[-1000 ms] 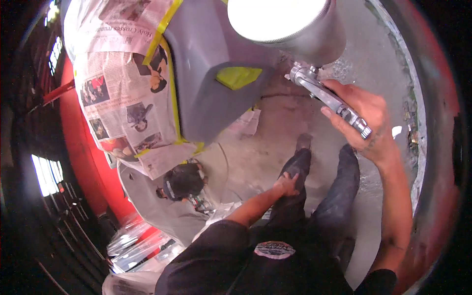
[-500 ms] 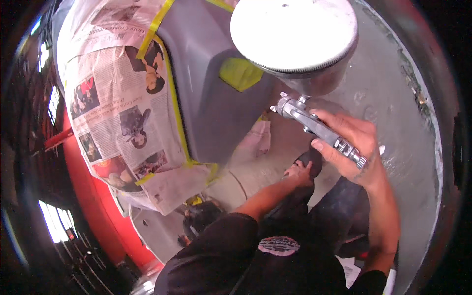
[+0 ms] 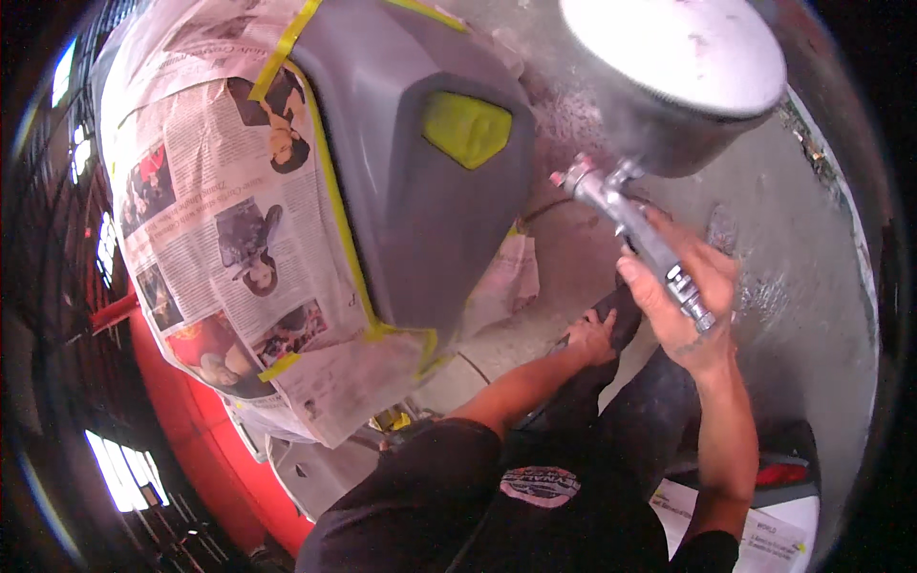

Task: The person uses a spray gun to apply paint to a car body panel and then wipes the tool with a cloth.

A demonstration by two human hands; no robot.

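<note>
My right hand [image 3: 693, 277] is wrapped round the grip of a metal spray gun [image 3: 621, 205]. On top of the gun sits a large paint cup with a white lid [image 3: 683, 53], and the nozzle points left. Beside it is a grey body panel [image 3: 411, 210] with a yellow-covered recess [image 3: 468, 129]. Yellow masking tape [image 3: 339, 210] runs along the panel's edge, holding newspaper sheets [image 3: 210, 220] over the area to the left. Lower down, my left hand [image 3: 594, 336] rests on my dark trouser knee, its fingers lying apart with nothing visible in them.
Red bodywork [image 3: 205, 430] shows beyond the newspaper at lower left. Grey concrete floor [image 3: 812, 239] lies at right, ending at a rough edge. Behind my right forearm is a white part with a red light [image 3: 783, 473], with printed paper [image 3: 764, 530] on it.
The spray gun's cup has shifted right and tilted, uncovering more of the grey panel. My left hand stays on the knee. More of the white part at lower right shows.
</note>
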